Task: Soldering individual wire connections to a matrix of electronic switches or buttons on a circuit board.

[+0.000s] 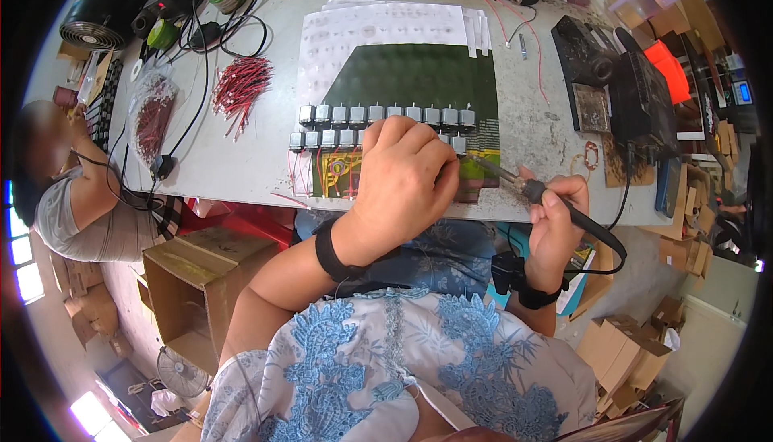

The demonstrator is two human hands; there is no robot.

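Two rows of small silver motors stand on a dark green sheet (419,72): a back row (376,113) and a front row (328,138). Thin red and white wires trail from the front row toward the table's near edge. My left hand (407,176) bends over the right part of the front row, fingers curled down and closed. Its fingertips, and whatever they pinch, are hidden. In my right hand (560,229) is a soldering iron (538,192), gripped by its dark handle. The iron's tip points left, close beside the motor at the row's right end.
Loose red wires (241,88) and a clear bag (151,112) lie left on the table (266,27). Black soldering equipment (640,108) stands right; the iron's cable loops below it. White papers (378,23) lie under the sheet. Another person (97,192) sits at left, beside a cardboard box (193,273).
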